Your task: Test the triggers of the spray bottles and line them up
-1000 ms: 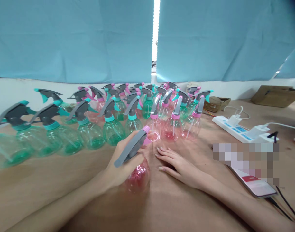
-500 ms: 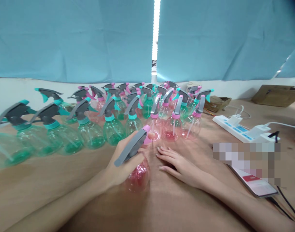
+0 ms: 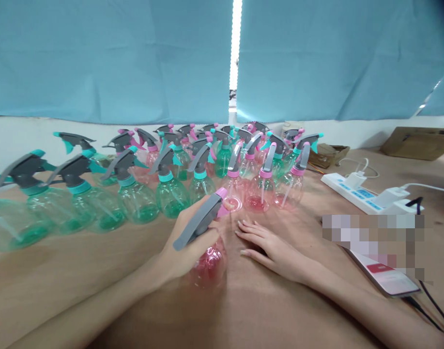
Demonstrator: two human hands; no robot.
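Observation:
My left hand (image 3: 187,242) is closed around the neck of a pink spray bottle (image 3: 209,266) with a grey and pink trigger head. The bottle stands on the brown table, its head pointing away to the right; my fingers hide its neck. Just right of it, my right hand (image 3: 267,247) lies flat on the table with fingers stretched out, touching no bottle. Beyond my hands is a front row of spray bottles: green ones such as this green spray bottle (image 3: 138,203) to the left, and pink ones such as this pink spray bottle (image 3: 258,196) to the right.
More green and pink spray bottles crowd behind the front row. On the right are a white power strip (image 3: 352,191) with plugged-in chargers, a phone (image 3: 392,278) partly blurred out, and black cables. Cardboard pieces (image 3: 418,143) lie at the back right, before a wall with blue sheeting (image 3: 116,58).
Nearly everything holds still. The view has shifted very slightly; both hands and the held spray bottle keep their places.

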